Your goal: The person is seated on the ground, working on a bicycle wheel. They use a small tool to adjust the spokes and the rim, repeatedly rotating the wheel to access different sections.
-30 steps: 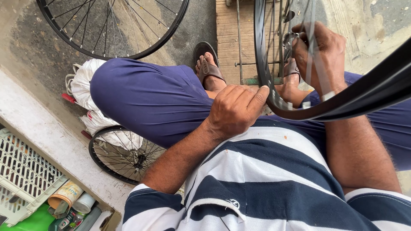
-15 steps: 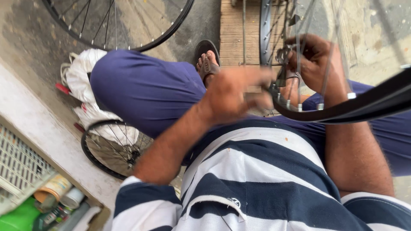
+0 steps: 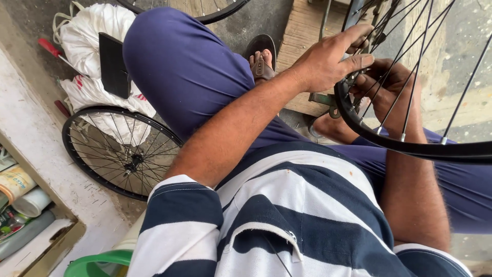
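- Gripping was shared by both hands at the near edge of the bicycle wheel: the left hand lay over the rim with thumb and fingers loosely spread, fingertips touching the spokes, while the right hand was curled behind the spokes; whether it pinched anything could not be told.
- That wheel had a black rim and thin silvery spokes fanning upward, each ending in a small nipple at the rim; it stood upright over the person's lap, right of centre.
- At far left, a recessed shelf held a cream can with an orange-banded label, lying on its side, and a white cylinder beside it.
- A green tub showed at the bottom edge.
- Above that, white bags with some red print lay on the floor, a red-handled tool next to them.
- A smaller spoked wheel lay flat under the raised knee.
- Relative to the hands, the rim ran beneath the left palm and in front of the right fingers, touching both.
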